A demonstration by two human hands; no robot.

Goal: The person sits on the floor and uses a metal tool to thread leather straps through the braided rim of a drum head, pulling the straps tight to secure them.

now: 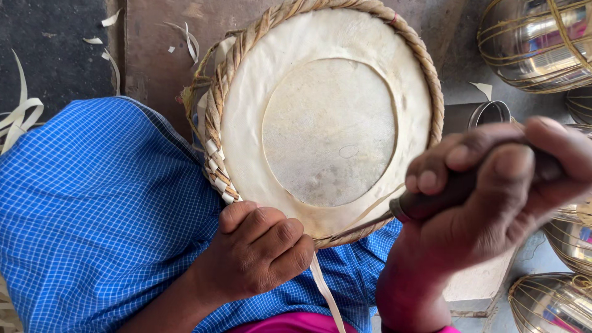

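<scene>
At the far left lies a dark mat [55, 43] with pale cane shavings [18, 114] scattered over it, and beside it a band of reddish-brown floor [154, 55] carrying a few more curled slivers. Nearer, a blue checked cloth [105, 203] covers the person's lap and fills the near left of the view; a strip of pink fabric [296, 322] shows at the near edge.

On the lap rests a round drum [327, 117], its pale skin head facing up with a darker inner circle, ringed by a braided cane rim [216, 148]. The left hand [259, 250] sits at the drum's near edge, fingers curled tight together into a fist against the rim; a flat pale strip [327, 293] hangs from beside it towards the near edge, though whether the fist grips it cannot be told.

To the right, the right hand [493, 197] has its fingers wrapped closed around the dark handle of an awl-like tool [425, 200], whose thin metal point reaches left to the drum's near rim, just beside the left hand.

Behind the right hand stands a small metal cup [481, 114] on grey floor [459, 55]. Along the right edge, far to near, sit shiny metal pots [536, 43] bound with thin cane strands. Beneath the right wrist is a pale stone slab [481, 283].
</scene>
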